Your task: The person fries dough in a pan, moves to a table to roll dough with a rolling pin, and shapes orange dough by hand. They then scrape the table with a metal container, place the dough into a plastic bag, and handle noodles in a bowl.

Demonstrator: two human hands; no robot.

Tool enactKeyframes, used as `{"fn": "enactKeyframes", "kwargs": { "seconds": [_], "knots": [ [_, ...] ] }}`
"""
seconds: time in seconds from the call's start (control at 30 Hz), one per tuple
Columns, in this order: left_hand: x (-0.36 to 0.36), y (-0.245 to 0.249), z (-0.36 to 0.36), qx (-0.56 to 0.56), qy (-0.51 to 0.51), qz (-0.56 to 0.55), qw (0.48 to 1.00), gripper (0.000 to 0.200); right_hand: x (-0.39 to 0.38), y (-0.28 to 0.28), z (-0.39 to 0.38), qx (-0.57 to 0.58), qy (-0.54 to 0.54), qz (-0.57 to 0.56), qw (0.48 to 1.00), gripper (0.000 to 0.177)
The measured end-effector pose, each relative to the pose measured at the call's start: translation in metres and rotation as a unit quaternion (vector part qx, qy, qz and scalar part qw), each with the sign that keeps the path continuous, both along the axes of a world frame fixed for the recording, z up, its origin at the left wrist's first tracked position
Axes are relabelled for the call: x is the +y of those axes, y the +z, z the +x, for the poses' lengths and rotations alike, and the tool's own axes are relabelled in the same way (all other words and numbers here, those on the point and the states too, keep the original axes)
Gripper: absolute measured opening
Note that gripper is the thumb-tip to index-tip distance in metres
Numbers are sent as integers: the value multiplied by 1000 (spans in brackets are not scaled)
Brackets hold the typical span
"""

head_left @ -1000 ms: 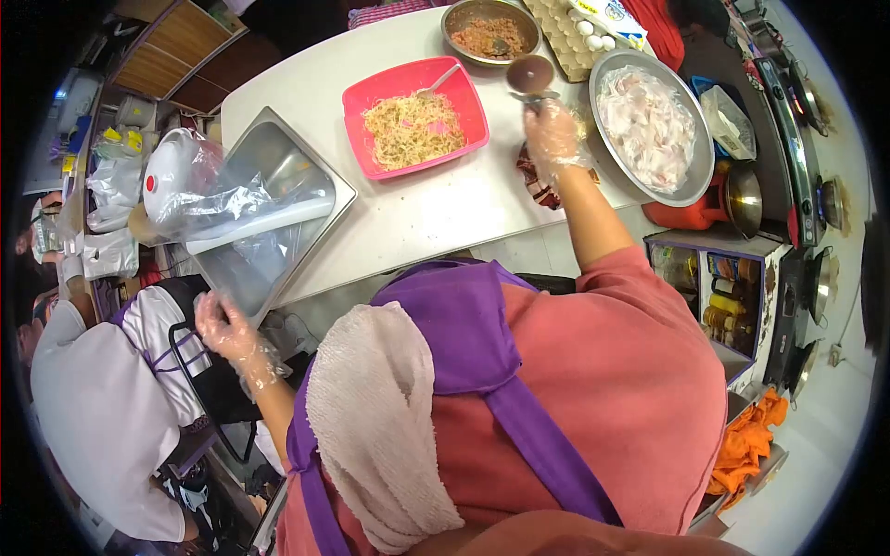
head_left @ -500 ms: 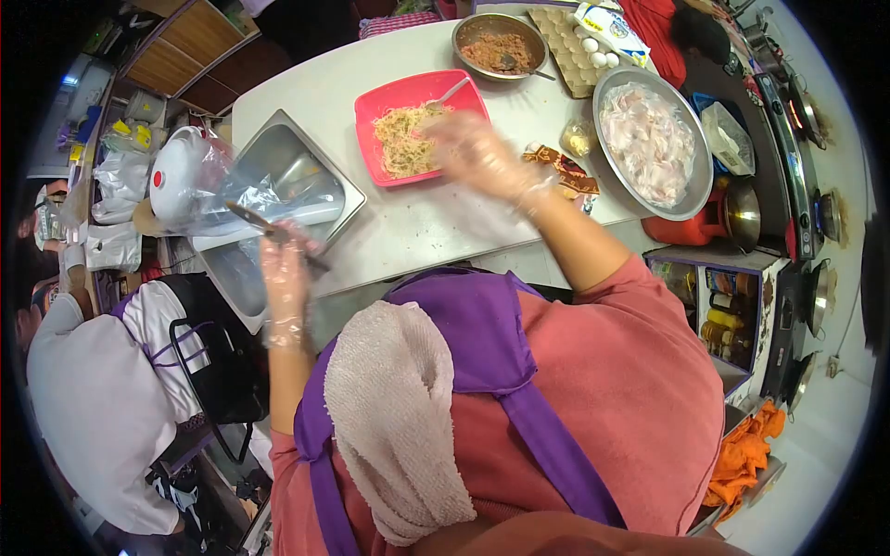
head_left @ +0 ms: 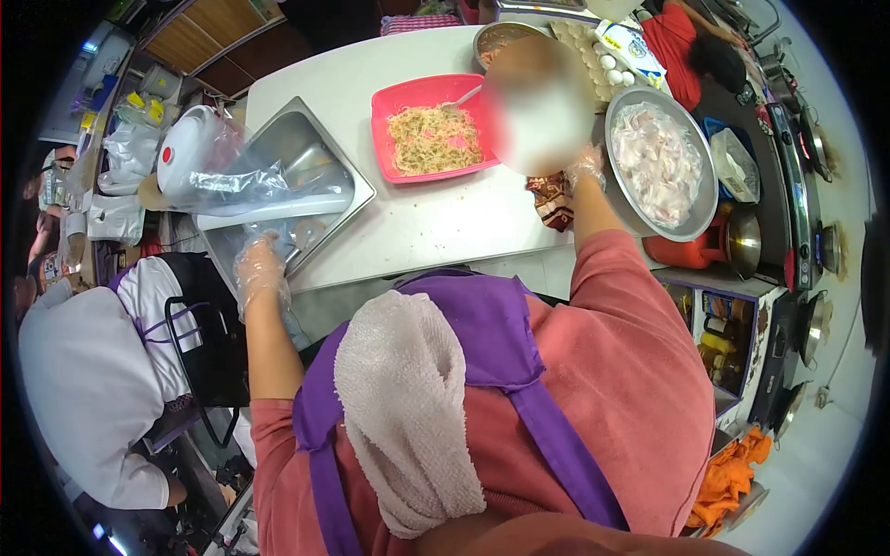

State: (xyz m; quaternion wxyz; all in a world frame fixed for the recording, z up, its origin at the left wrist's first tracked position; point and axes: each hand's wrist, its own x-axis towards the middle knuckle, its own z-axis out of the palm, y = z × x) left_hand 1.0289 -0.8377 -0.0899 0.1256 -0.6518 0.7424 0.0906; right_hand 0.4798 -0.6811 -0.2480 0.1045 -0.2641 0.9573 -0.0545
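My left hand [head_left: 261, 267], in a clear plastic glove, is low over the near part of the steel tray [head_left: 357, 190]. Its fingers look curled, and what they hold is hidden. A shiny metal piece [head_left: 298, 238] lies in the tray beside it. My right hand [head_left: 586, 169], also gloved, reaches between the brown patterned packet [head_left: 551, 201] and the large metal basin [head_left: 616, 199] of pale raw pieces. A blurred patch hides part of its fingers. The pink bowl [head_left: 382, 139] on the table holds shredded food [head_left: 431, 141] and a spoon handle.
White table [head_left: 417, 222] spans the front. A metal bowl [head_left: 491, 42] stands at the back, partly behind the blur. Eggs [head_left: 612, 72] sit on a carton tray [head_left: 577, 42]. Plastic film [head_left: 241, 181] and a white lidded container [head_left: 185, 153] are left. A person in white [head_left: 93, 380] stands close.
My left hand has moved down and left into the steel tray; the knife-like tool it held is no longer clearly seen. My right hand has moved right, from the pink bowl to beside the basin.
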Motion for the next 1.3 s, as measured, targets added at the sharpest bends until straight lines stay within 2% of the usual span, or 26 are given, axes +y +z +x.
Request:
{"fn": "enactKeyframes", "kwargs": {
  "seconds": [0.1,0.2,0.27,0.33,0.4,0.5,0.57,0.6,0.63,0.67,0.7,0.73,0.77,0.8,0.87,1.0,1.07,1.1,1.13,1.2,1.27,1.3],
  "knots": [
    [3,-16,13,24,-4,-13,1000,30,3,5,17,36,18,-50,998,40],
    [13,-14,16,58,-22,-32,998,31,-1,52,42,-9,44,-68,997,30],
    [22,-9,16,134,-61,-164,975,28,-2,94,64,65,222,-48,972,29],
    [31,0,8,222,-83,-220,946,27,-2,45,50,131,255,-196,938,32],
    [30,-8,6,293,-151,-271,905,29,6,49,61,74,286,-270,916,33],
    [43,-1,-25,317,-219,-302,872,27,28,114,104,12,322,-291,901,36],
    [47,-6,-57,405,-293,-239,832,31,47,146,127,-28,327,-323,888,38],
    [49,-13,-79,429,-324,-222,814,31,54,154,138,4,344,-362,866,37],
    [52,-22,-100,542,-268,-51,795,37,62,160,146,-7,358,-406,841,37],
    [59,-28,-118,617,-201,129,750,44,69,178,162,-41,337,-411,846,37],
    [78,-6,-148,650,-201,285,675,58,79,192,173,-41,340,-430,835,41],
    [90,-6,-166,646,-223,306,663,58,90,207,180,-46,380,-442,811,48],
    [99,-8,-180,656,-176,432,593,59,98,218,192,-85,361,-449,813,54],
    [108,-7,-196,648,-125,549,514,60,105,219,205,-66,345,-447,823,54],
    [123,6,-220,572,-70,619,534,60,113,215,231,-6,310,-517,798,61],
    [149,6,-220,480,-182,688,513,57,153,206,291,25,196,-501,842,66],
    [160,-2,-215,424,-238,721,494,56,179,210,330,91,104,-382,914,69],
    [164,-13,-209,410,-260,761,430,52,195,206,350,104,60,-375,919,66],
    [171,-11,-201,384,-271,773,427,52,213,202,371,112,15,-368,923,63],
    [195,-2,-191,342,-193,809,437,42,256,199,416,36,-117,-367,922,56],
    [200,-32,-190,278,-216,836,421,40,313,165,467,-60,-265,-314,910,47],
    [198,-46,-193,234,-203,830,464,40,333,172,502,-41,-350,-241,905,41]
  ]
}}
